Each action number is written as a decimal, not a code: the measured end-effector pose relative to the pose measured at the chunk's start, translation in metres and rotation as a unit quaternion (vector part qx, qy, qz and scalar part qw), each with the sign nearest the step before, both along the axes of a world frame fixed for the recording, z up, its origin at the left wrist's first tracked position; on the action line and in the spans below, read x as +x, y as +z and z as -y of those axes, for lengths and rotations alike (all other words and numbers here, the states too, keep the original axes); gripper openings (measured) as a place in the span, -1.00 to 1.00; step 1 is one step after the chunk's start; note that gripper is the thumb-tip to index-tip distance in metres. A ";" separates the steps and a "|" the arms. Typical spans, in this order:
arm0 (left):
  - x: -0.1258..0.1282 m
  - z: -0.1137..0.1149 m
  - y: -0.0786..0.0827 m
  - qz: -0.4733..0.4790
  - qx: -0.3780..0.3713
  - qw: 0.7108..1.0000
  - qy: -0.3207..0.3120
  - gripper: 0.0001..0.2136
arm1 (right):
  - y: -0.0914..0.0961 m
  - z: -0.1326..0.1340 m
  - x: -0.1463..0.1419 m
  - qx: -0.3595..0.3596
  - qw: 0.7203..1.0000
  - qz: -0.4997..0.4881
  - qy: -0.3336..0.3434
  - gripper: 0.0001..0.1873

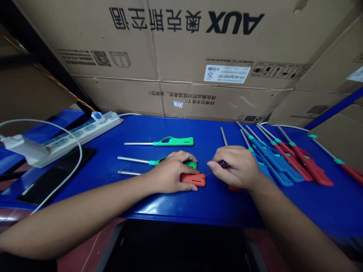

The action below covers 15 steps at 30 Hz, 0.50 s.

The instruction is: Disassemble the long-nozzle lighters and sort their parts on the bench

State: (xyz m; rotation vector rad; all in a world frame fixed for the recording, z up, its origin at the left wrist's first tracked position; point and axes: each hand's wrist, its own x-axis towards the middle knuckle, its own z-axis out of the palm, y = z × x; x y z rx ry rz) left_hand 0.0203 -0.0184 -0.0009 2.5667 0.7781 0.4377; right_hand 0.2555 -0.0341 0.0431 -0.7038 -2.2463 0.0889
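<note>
Left hand [172, 172] fingers are clamping an orange plastic wand lighter [195, 179], right hand [236, 168] fingers pinching a small dark pin tool [223, 164]; two green wand lighters [172, 142] are lying centre-left, a blue-and-red lighter row [283, 158] right.

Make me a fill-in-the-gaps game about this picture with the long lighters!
1. The left hand holds down an orange-red lighter; the two lighters just beyond it have ____ handles.
2. The right hand pinches a small dark tool; red and ____ lighters lie fanned beside it on the table.
3. The white power strip lies on the person's ____ side.
Missing words: green, blue, left.
</note>
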 end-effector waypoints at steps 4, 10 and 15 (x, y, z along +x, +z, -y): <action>0.002 0.003 -0.001 -0.005 0.013 1.000 0.007 -0.59 | 0.006 0.002 -0.003 0.008 0.996 0.066 -0.056 -0.62; 0.006 0.010 -0.002 -0.007 0.026 0.999 0.023 -0.67 | 0.044 0.017 -0.021 0.046 0.923 0.314 -0.219 -0.37; 0.007 0.012 0.000 -0.004 0.014 0.999 0.033 -0.71 | 0.068 0.022 -0.028 -0.045 0.896 0.440 -0.040 -0.78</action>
